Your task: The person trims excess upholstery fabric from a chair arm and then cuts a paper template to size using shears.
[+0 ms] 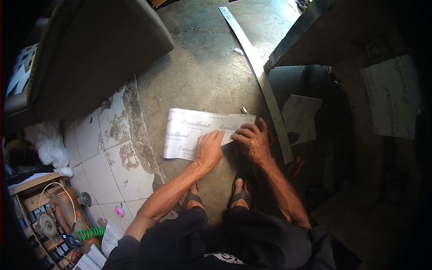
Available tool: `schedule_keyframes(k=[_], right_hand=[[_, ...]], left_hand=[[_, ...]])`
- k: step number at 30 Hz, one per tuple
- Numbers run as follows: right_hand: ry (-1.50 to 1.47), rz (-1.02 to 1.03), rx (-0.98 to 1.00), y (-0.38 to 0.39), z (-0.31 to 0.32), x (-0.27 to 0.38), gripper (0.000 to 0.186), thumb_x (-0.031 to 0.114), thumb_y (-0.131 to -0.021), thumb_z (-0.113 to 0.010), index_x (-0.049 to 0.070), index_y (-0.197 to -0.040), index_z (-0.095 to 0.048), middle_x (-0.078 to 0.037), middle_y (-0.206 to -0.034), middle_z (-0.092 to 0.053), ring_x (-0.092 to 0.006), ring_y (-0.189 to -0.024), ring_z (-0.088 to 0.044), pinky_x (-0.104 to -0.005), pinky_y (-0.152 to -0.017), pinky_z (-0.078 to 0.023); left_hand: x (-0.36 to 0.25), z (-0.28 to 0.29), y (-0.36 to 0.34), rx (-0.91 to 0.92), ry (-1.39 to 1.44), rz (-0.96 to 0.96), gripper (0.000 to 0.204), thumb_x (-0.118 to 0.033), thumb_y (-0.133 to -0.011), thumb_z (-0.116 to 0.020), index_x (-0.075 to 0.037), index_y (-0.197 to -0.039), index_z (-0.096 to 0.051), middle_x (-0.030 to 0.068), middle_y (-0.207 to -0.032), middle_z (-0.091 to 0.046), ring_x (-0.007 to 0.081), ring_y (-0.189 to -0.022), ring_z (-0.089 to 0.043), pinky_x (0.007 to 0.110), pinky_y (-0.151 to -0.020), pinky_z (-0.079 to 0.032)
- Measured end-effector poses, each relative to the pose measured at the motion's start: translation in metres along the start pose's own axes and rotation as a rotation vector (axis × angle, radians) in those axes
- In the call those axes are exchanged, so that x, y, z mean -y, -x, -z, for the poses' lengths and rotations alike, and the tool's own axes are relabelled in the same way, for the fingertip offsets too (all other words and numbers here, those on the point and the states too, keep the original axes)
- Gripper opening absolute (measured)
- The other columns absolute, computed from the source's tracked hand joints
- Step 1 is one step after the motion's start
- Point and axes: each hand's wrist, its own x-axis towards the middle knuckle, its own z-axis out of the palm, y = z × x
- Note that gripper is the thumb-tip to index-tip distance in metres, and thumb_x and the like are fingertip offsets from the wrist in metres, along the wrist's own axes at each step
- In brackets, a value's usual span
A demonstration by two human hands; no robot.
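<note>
Cool light from the top glares on the floor (193,74) and metal strip (265,81); the white sheet (198,127) looks clear, the right side murky, the rim dark and fisheye-bent.

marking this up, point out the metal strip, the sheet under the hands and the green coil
Metal strip (257,67), head view, near mid-length
Sheet (194,124), head view, printed face
Green coil (91,233), head view, middle loops

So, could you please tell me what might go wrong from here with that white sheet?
The pointed metal tip by the far edge of the white sheet could perhaps snag it or nick the right hand. The sheet's left end looks curled, so it might spring out of line if the left hand lifts.
</note>
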Motion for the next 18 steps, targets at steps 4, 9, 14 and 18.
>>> schedule_keyframes(k=[4, 9, 14, 18], right_hand=[[-0.067, -0.021, 0.083, 0.008, 0.029, -0.006, 0.022, 0.017, -0.082, -0.078, 0.019, -0.104, -0.077, 0.000, -0.086, -0.073, -0.0197, -0.088, -0.070, -0.0481, -0.104, -0.044], [-0.523, -0.075, 0.209, -0.023, 0.084, 0.040, 0.021, 0.025, -0.085, -0.078, 0.009, -0.100, -0.079, -0.010, -0.083, -0.074, -0.0278, -0.070, -0.070, -0.0337, -0.065, -0.056], [-1.080, -0.508, 0.181, -0.063, 0.101, 0.043, 0.024, 0.020, -0.090, -0.075, 0.001, -0.105, -0.077, -0.008, -0.085, -0.075, -0.0110, -0.074, -0.068, -0.0271, -0.068, -0.054], [-1.532, -0.762, -0.156, -0.064, 0.016, 0.017, 0.034, 0.019, -0.092, -0.074, -0.006, -0.114, -0.070, -0.008, -0.097, -0.074, -0.0126, -0.080, -0.068, -0.0251, -0.073, -0.053]], left_hand=[[0.012, 0.043, 0.009, 0.298, -0.050, 0.129, 0.035, 0.001, -0.080, -0.056, -0.004, -0.111, -0.072, 0.0228, -0.091, -0.071, 0.0403, -0.087, -0.070, 0.050, -0.082, -0.053], [-0.006, 0.178, -0.009, 0.617, -0.259, 0.017, 0.045, 0.001, -0.074, -0.055, -0.015, -0.111, -0.075, 0.0177, -0.087, -0.073, 0.0358, -0.081, -0.072, 0.047, -0.076, -0.058], [-0.032, 0.241, -0.119, 0.547, -0.737, -0.303, 0.015, -0.010, -0.075, -0.072, -0.014, -0.088, -0.078, 0.0108, -0.079, -0.074, 0.0297, -0.075, -0.074, 0.041, -0.067, -0.061], [-0.058, 0.217, -0.168, 0.016, -0.621, -0.354, 0.039, -0.004, -0.089, -0.058, -0.016, -0.125, -0.067, 0.0133, -0.116, -0.066, 0.0264, -0.115, -0.062, 0.049, -0.105, -0.044]])
